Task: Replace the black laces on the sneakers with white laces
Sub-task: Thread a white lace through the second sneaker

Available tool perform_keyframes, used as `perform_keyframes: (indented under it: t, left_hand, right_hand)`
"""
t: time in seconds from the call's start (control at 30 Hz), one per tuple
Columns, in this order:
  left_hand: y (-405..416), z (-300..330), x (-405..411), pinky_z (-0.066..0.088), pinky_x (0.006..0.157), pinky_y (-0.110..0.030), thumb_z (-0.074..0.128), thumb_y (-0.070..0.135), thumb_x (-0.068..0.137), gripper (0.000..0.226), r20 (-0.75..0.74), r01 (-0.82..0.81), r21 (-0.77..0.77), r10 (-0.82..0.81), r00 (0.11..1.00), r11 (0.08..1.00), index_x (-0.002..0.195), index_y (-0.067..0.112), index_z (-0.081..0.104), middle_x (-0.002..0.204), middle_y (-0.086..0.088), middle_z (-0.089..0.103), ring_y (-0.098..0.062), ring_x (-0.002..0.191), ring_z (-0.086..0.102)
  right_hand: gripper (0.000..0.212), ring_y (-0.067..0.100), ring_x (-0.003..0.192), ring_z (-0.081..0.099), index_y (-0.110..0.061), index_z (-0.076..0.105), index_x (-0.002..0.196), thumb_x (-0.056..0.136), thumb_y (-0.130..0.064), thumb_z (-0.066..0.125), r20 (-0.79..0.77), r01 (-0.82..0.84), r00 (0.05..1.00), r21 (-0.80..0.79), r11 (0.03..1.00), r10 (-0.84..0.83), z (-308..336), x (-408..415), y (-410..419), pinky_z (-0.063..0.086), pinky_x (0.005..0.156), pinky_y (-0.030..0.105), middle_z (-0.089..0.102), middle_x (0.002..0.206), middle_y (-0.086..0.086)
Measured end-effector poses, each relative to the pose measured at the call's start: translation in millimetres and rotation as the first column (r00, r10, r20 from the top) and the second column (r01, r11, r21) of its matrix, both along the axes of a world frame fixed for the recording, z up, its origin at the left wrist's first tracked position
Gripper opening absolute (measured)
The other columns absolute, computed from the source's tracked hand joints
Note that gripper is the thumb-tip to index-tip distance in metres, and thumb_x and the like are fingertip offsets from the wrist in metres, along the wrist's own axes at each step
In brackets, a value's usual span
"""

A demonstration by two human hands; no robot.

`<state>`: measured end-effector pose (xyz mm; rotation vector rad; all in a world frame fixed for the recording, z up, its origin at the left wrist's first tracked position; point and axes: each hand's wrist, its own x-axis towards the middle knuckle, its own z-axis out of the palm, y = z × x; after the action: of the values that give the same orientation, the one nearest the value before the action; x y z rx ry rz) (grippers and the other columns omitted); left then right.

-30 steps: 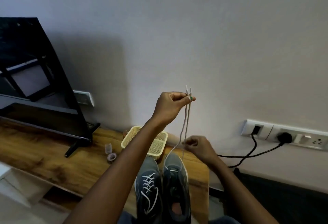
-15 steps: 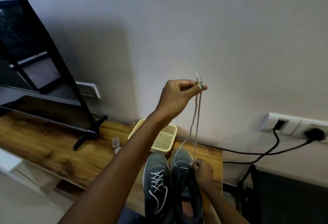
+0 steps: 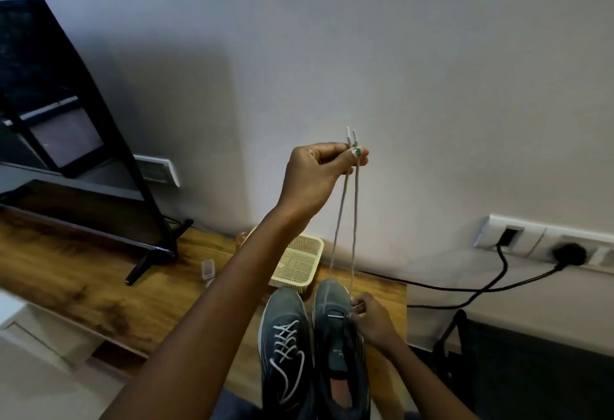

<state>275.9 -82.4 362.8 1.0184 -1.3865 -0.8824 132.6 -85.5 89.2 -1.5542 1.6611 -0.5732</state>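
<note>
The left hand (image 3: 315,180) is pinching both tips of the white lace (image 3: 354,220) high above the desk (image 3: 83,273). The right hand (image 3: 368,318), having slid down the strands, is now pinching them at the right sneaker (image 3: 339,336) near the desk's right edge. The ends look evened, so threading can probably begin. The left sneaker (image 3: 285,346) is already wearing white.

A plain pale wall (image 3: 398,54) filled the far side. A wooden worktop (image 3: 66,273) ran along it, carrying a dark screen (image 3: 50,120) at the left. At the right, a white socket strip (image 3: 545,240) held black cables (image 3: 481,290).
</note>
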Motion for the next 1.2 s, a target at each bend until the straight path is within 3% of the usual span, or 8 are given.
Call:
perform_keyframes:
  t: [0.13, 0.2, 0.3, 0.4, 0.57, 0.77, 0.93, 1.2]
  left_hand:
    - [2.0, 6.4, 3.5, 0.057, 0.082, -0.026, 0.064, 0.016, 0.089, 0.017, -0.014, -0.009, -0.011, 0.008, 1.000, 1.000, 0.100, 0.005, 0.073, 0.093, -0.007, 0.074, -0.019, 0.092, 0.070]
    - [3.1, 7.6, 3.9, 0.057, 0.082, -0.026, 0.064, 0.016, 0.089, 0.017, 0.002, 0.000, -0.010, 0.000, 1.000, 1.000, 0.100, 0.006, 0.073, 0.093, -0.005, 0.074, -0.016, 0.090, 0.070]
    - [3.4, 8.2, 3.4, 0.056, 0.077, -0.020, 0.063, 0.016, 0.090, 0.017, 0.029, 0.021, 0.005, -0.022, 0.999, 1.000, 0.102, 0.007, 0.073, 0.093, -0.003, 0.074, -0.010, 0.086, 0.070]
    - [4.3, 11.2, 2.5, 0.052, 0.070, -0.013, 0.062, 0.013, 0.091, 0.018, 0.038, 0.052, 0.013, -0.053, 0.998, 0.999, 0.104, 0.004, 0.072, 0.093, -0.004, 0.074, -0.003, 0.080, 0.069]
    - [8.0, 14.1, 2.8, 0.049, 0.069, -0.010, 0.061, 0.016, 0.091, 0.018, 0.091, 0.078, 0.010, -0.078, 0.993, 0.997, 0.105, 0.010, 0.072, 0.094, -0.002, 0.074, 0.001, 0.079, 0.068]
    - [8.5, 14.4, 5.8, 0.052, 0.073, -0.011, 0.060, 0.015, 0.093, 0.018, 0.142, 0.077, 0.015, -0.078, 0.987, 0.997, 0.106, 0.012, 0.072, 0.091, 0.004, 0.074, -0.010, 0.087, 0.068]
    - [8.9, 14.8, 8.0, 0.052, 0.077, -0.014, 0.058, 0.014, 0.094, 0.017, 0.172, 0.089, 0.002, -0.088, 0.981, 0.996, 0.105, 0.013, 0.072, 0.091, 0.005, 0.074, -0.013, 0.090, 0.068]
    - [9.5, 19.1, 9.5, 0.050, 0.073, -0.010, 0.054, 0.015, 0.096, 0.021, 0.186, 0.123, -0.010, -0.120, 0.975, 0.992, 0.109, 0.011, 0.070, 0.088, 0.008, 0.072, 0.004, 0.081, 0.065]
  right_hand:
    - [0.039, 0.019, 0.100, 0.055, -0.009, 0.055, 0.118, 0.083, -0.007, 0.071, 0.001, -0.036, 0.999, -0.025, 0.999, 0.036, 27.5, -14.2, -3.6, 0.047, 0.076, 0.024, 0.055, 0.105, 0.004]
    - [0.028, 0.023, 0.103, 0.058, -0.008, 0.060, 0.113, 0.086, -0.003, 0.065, 0.094, 0.037, 0.995, -0.155, 0.987, -0.022, 58.9, -15.9, -5.9, 0.047, 0.080, 0.025, 0.060, 0.105, 0.004]
    - [0.015, 0.022, 0.093, 0.063, -0.014, 0.065, 0.098, 0.092, -0.004, 0.056, 0.318, 0.199, 0.944, -0.345, 0.917, -0.085, 125.5, -14.0, -6.0, 0.045, 0.069, 0.020, 0.067, 0.096, 0.002]
    - [0.015, 0.016, 0.083, 0.064, -0.018, 0.066, 0.097, 0.095, -0.009, 0.054, 0.501, 0.279, 0.865, -0.477, 0.833, -0.003, 199.1, -10.6, -1.3, 0.047, 0.065, 0.017, 0.068, 0.091, 0.002]
    - [0.011, 0.009, 0.080, 0.065, -0.020, 0.070, 0.098, 0.093, -0.019, 0.060, 0.463, 0.208, 0.872, -0.642, 0.738, 0.157, 279.2, -5.8, 10.7, 0.051, 0.065, 0.017, 0.070, 0.090, -0.002]
    - [0.006, 0.002, 0.067, 0.065, -0.023, 0.071, 0.086, 0.086, -0.017, 0.070, 0.394, 0.120, 0.899, -0.641, 0.758, 0.190, 295.5, 2.0, 15.7, 0.046, 0.058, 0.011, 0.070, 0.091, 0.005]
    - [0.002, -0.002, 0.062, 0.063, -0.015, 0.072, 0.086, 0.085, -0.015, 0.070, 0.511, 0.158, 0.841, -0.546, 0.823, 0.177, 299.5, 6.0, 19.2, 0.044, 0.054, 0.011, 0.071, 0.073, -0.002]
    - [0.013, 0.006, 0.071, 0.063, -0.011, 0.072, 0.094, 0.085, -0.020, 0.071, 0.633, 0.179, 0.759, -0.427, 0.886, 0.152, 296.3, 8.5, 19.1, 0.042, 0.064, 0.022, 0.070, 0.079, 0.003]
